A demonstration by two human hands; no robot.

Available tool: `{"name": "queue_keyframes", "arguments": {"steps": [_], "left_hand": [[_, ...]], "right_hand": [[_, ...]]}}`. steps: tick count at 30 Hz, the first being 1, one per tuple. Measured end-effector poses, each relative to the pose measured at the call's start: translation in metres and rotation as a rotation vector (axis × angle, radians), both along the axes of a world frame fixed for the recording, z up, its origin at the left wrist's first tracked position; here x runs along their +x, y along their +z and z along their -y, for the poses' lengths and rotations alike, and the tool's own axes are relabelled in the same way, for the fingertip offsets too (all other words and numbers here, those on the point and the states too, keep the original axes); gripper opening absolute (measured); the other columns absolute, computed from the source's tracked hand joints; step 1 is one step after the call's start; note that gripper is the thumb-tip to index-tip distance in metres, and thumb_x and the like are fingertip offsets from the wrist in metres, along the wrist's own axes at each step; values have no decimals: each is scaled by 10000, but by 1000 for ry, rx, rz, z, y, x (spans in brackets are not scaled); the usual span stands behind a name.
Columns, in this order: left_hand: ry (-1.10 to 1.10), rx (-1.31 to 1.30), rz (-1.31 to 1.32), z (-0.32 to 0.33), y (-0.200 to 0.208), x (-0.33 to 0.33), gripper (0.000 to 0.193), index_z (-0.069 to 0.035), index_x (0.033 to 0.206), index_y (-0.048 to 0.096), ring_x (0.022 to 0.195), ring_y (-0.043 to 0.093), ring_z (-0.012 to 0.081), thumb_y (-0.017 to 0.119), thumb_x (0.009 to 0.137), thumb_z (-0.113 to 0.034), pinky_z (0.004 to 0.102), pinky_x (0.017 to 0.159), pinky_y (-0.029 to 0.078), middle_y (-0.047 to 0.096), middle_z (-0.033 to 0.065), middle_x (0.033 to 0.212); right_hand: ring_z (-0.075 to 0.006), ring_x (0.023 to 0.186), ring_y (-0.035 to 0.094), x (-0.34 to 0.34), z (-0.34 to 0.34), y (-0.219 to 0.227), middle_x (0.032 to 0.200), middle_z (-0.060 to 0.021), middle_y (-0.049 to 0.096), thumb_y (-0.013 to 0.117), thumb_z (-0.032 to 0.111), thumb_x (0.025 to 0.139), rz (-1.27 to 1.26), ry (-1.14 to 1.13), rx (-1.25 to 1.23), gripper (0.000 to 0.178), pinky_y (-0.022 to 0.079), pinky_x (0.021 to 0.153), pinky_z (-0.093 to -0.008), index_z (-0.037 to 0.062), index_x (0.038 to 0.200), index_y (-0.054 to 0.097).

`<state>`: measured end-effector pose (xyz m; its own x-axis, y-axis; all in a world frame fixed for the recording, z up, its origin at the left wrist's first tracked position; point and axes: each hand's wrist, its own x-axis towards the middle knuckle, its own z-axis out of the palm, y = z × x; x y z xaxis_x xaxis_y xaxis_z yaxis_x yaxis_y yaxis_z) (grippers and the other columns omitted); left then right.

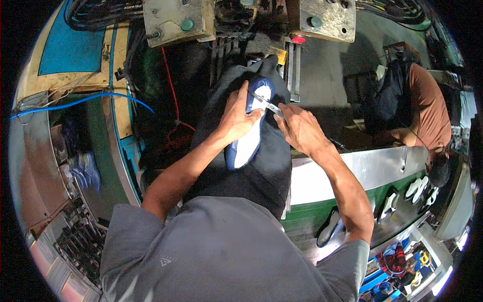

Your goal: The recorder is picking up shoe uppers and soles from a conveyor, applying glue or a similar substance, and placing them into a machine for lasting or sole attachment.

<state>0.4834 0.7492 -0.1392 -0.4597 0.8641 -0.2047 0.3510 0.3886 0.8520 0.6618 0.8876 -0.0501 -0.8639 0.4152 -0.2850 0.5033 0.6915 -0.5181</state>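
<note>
A navy blue shoe [246,143] rests on my lap with its white underside facing up and one end pointing away from me. Along its left side, my left hand [234,118] grips it, thumb across the white bottom. My right hand [304,130] is closed round a slim silvery hand tool [268,104], whose exact kind I cannot make out. The tool's tip touches or lies just over the far part of the shoe's bottom. Black cloth [274,151] covers my legs under the shoe.
Ahead stand two metal control boxes [324,22] with green buttons and a red button [298,39]. On the right, a green conveyor belt [307,214] carries several shoes [329,229]. Beyond it, a co-worker [430,103] bends over. A blue hose [75,103] crosses at left.
</note>
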Motion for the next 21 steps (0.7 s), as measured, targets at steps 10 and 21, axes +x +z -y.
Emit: {"name": "queue_keyframes", "arguments": {"steps": [10, 21], "left_hand": [[-53, -13, 132, 1, 8, -15, 881, 39, 1651, 303, 1517, 432, 325, 793, 943, -146, 399, 1254, 335, 442, 258, 1640], [-7, -55, 319, -7, 4, -20, 680, 4, 1686, 243, 1543, 386, 322, 515, 1139, -295, 382, 1267, 301, 383, 238, 1686]], "right_hand": [[-446, 749, 717, 20, -2, -49, 889, -237, 702, 618, 316, 1075, -87, -2, 90, 363, 599, 655, -521, -11, 927, 678], [-499, 808, 680, 18, -42, -16, 905, -263, 703, 593, 376, 1084, 1, 11, 56, 422, 551, 728, -566, -13, 932, 655]]}}
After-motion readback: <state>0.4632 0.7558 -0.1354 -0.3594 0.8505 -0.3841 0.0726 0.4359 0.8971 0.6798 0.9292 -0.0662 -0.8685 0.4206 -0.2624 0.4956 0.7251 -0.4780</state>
